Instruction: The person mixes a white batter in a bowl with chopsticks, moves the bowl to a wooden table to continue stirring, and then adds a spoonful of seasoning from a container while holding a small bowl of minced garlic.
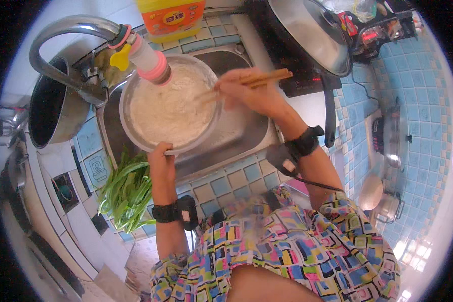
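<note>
A round metal bowl (126,126) of pale flour mixture (170,109) is held over the metal sink (226,151), below the tap's pink and clear spout (151,64). My left hand (162,158) grips the bowl's near rim, thumb on top. In my right hand (245,90), blurred by motion, is a pair of wooden chopsticks (268,77); their thin ends reach into the mixture at the bowl's right side. Long green leafy vegetables (128,192) lie on the tiled counter, left of my left forearm.
A curved metal faucet (71,22) arches over the sink's left side, beside a dark-lined pot (49,109). A yellow and orange plastic container (173,19) stands behind the sink. On the right, a lidded pan (309,34) sits on a black cooktop (302,85), its handle (329,113) pointing towards me.
</note>
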{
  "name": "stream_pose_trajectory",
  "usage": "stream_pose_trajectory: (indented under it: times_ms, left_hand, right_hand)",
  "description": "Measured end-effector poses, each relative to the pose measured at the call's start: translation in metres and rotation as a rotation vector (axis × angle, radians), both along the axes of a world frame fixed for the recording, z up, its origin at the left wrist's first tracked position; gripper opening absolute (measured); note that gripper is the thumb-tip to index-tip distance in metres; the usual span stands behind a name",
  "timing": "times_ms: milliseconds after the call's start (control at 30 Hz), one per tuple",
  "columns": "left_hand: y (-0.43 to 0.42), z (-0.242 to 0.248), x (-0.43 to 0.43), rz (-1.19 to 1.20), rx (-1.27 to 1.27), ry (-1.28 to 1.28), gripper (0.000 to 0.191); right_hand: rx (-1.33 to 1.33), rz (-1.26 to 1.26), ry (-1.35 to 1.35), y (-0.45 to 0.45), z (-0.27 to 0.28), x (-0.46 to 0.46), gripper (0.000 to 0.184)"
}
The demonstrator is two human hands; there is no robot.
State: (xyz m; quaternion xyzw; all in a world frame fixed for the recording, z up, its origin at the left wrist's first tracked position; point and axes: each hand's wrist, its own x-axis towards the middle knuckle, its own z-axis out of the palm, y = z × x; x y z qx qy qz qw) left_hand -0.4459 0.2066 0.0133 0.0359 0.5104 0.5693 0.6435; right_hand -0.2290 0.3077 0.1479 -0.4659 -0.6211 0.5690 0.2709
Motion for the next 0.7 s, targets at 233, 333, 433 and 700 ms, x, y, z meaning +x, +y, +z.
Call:
stream_pose_trajectory:
  times_ms: [233, 333, 433, 700]
  left_hand:
    - [-0.003, 0.007, 0.003, 0.02, -0.063, 0.017, 0.037]
    - [-0.005, 0.001, -0.001, 0.006, -0.058, 0.028, 0.035]
    - [-0.005, -0.002, -0.001, -0.061, -0.061, 0.034, 0.03]
    - [-0.006, 0.008, -0.004, -0.011, -0.019, 0.065, 0.023]
  right_hand:
    - [0.098, 0.097, 0.029, -0.018, -0.012, -0.03, 0.016]
    - [0.003, 0.065, -0.041, -0.016, 0.003, 0.01, 0.019]
    - [0.163, -0.209, 0.097, -0.001, -0.009, -0.005, 0.018]
    - [0.003, 0.093, -0.011, -0.005, -0.001, 0.012, 0.015]
